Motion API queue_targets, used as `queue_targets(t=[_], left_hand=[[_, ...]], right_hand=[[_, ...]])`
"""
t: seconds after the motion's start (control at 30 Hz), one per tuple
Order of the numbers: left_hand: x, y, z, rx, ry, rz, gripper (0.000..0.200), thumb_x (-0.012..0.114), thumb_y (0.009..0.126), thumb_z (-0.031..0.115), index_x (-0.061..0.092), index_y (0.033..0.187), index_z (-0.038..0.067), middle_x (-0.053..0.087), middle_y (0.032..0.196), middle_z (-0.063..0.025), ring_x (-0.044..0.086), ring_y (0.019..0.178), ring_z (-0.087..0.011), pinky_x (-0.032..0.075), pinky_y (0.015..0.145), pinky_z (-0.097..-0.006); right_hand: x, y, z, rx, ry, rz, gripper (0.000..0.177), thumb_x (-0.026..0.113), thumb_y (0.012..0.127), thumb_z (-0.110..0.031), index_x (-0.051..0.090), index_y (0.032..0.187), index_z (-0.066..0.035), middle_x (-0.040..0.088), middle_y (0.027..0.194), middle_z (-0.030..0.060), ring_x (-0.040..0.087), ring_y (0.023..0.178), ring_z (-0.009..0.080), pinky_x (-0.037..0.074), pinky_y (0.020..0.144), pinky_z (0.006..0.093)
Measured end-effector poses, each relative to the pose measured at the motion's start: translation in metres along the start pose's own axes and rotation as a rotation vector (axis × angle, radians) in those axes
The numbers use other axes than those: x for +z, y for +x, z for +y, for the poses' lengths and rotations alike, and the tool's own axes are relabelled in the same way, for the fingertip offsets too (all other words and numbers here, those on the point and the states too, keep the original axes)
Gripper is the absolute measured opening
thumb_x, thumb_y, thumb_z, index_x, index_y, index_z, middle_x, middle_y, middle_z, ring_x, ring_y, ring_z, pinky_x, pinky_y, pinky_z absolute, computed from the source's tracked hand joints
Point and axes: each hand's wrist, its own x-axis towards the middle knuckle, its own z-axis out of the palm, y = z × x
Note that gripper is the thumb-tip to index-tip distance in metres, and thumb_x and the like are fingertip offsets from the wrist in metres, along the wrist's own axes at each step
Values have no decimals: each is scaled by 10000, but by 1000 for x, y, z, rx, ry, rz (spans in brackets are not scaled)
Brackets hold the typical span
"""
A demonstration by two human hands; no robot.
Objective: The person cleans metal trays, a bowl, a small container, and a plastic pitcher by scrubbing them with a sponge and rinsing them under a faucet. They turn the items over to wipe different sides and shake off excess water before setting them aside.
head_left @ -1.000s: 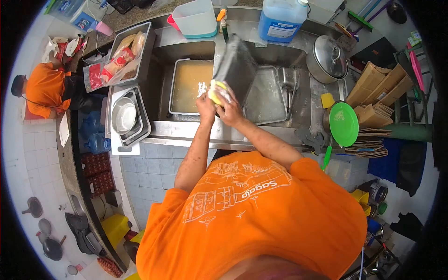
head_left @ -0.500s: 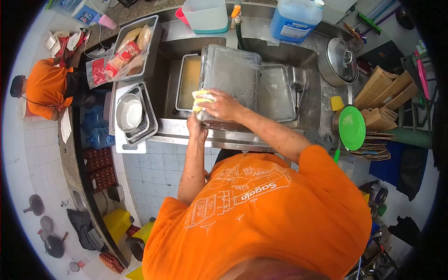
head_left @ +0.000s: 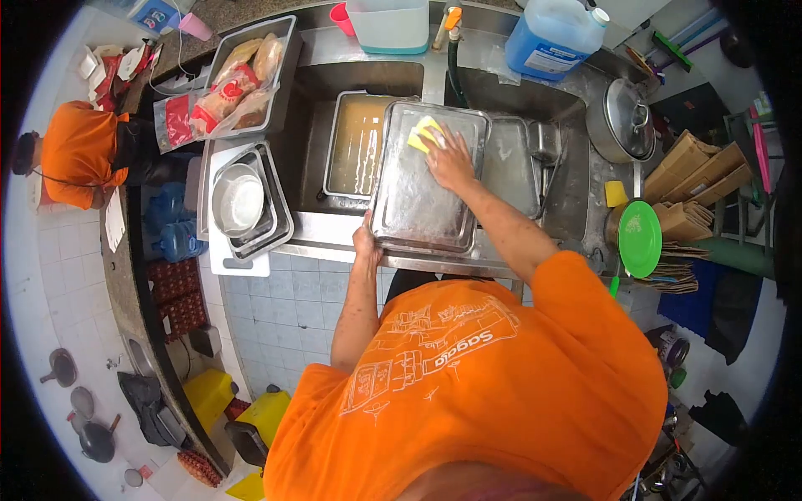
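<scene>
A large steel tray (head_left: 418,196) lies flat across the front edge of the sink, its inside facing up. My left hand (head_left: 365,245) grips its near left corner. My right hand (head_left: 449,159) presses a yellow sponge (head_left: 423,134) against the tray's far inner part. Soapy film covers the tray's surface.
The double sink (head_left: 501,92) holds a tray of brownish water (head_left: 355,142) on the left and another tray (head_left: 508,167) on the right. Stacked steel pans (head_left: 241,200) sit left of the sink. A blue detergent jug (head_left: 551,37), a pot lid (head_left: 622,121) and a green plate (head_left: 640,238) lie right. Another person in orange (head_left: 79,150) is at far left.
The tray went from standing on edge to lying flat with its inside up. My right hand with the sponge moved from the tray's near side to its far part.
</scene>
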Motion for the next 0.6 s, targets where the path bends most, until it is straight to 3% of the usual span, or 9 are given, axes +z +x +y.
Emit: queue_targets(t=[0.07,0.17,0.2,0.27,0.33,0.4,0.47,0.53,0.6], left_hand=[[2,-2,10,42,295,148,353,638,903,305,640,1000,-35,650,878,-132,597,743,-218,492,678,-395],[-11,10,7,284,685,92,441,616,898,357,652,860,-81,641,744,-131,550,685,-181,458,667,-373],[-10,6,9,368,783,75,463,614,894,368,651,854,-92,646,734,-135,554,688,-183,461,679,-372],[-15,11,4,394,871,105,532,675,826,428,662,922,-95,682,786,-164,602,746,-216,471,735,-357],[-5,-4,9,415,962,151,553,710,789,451,676,949,-78,693,808,-177,630,773,-234,476,759,-348],[14,-27,31,359,881,120,640,768,714,482,665,947,-105,692,824,-205,663,794,-256,489,781,-344],[16,-23,38,350,932,134,663,788,687,486,662,938,-114,692,823,-207,670,785,-261,496,780,-348],[27,-24,48,370,951,137,677,808,659,488,662,929,-115,694,826,-205,672,789,-257,501,772,-349],[25,-21,49,371,946,135,639,817,656,467,670,919,-96,691,808,-175,654,762,-231,498,740,-337]], right_hand=[[2,12,-27,121,22,-23,375,544,895,-277,598,1249,-167,473,1383,113,334,1354,304,241,1136,476],[-2,-21,-85,-166,160,-326,358,572,883,-306,612,1223,-204,539,1313,85,431,1282,263,281,1123,443],[3,-27,-94,-308,266,-161,345,570,879,-291,618,1213,-218,567,1262,87,462,1249,252,288,1121,446],[11,-17,-79,-373,147,-167,308,531,903,-283,629,1190,-226,567,1260,90,488,1216,242,330,1084,458],[29,18,-48,93,130,-231,307,506,921,-280,628,1179,-165,576,1247,118,509,1187,256,398,992,471],[13,61,-11,10,-163,-10,326,495,936,-271,609,1176,-83,599,1188,157,524,1154,290,438,898,463],[26,79,-13,277,207,-191,306,506,924,-259,629,1120,-59,619,1142,145,552,1115,296,448,895,432],[45,70,-37,300,501,-273,265,524,905,-264,657,1027,-70,633,1105,132,583,1058,304,452,902,397],[44,36,-72,-572,437,-185,211,551,871,-288,684,887,-125,634,1100,120,598,1020,310,444,942,387]])
